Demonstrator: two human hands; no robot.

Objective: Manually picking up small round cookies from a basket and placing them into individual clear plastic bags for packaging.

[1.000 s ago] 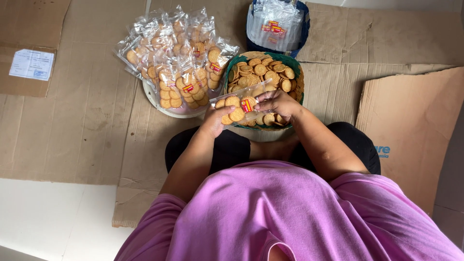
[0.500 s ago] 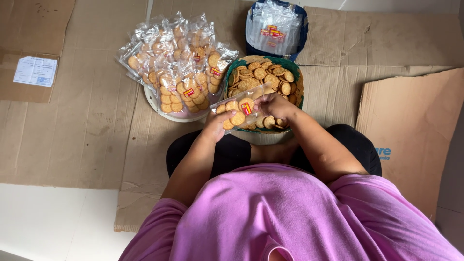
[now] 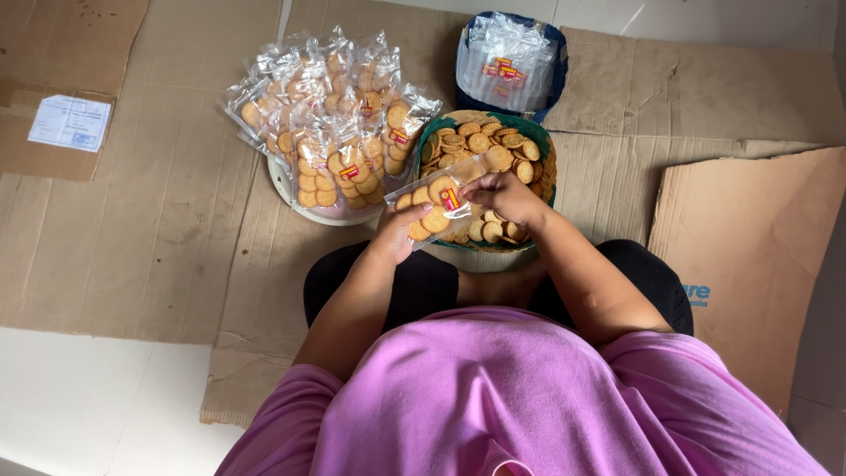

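Observation:
My left hand grips a clear plastic bag partly filled with round golden biscuits, holding it by its lower end. My right hand pinches the same bag near its open upper end, over a green basket full of loose biscuits. The bag has a small red and yellow label. Both hands are just in front of my pink shirt and dark trousers.
A white tray to the left carries a pile of several filled biscuit bags. A dark blue container at the back holds empty clear bags. Flattened cardboard covers the floor; a loose cardboard sheet lies right.
The bag has been lifted slightly and tilted, and my right hand has shifted up to its open end. The view has moved a little.

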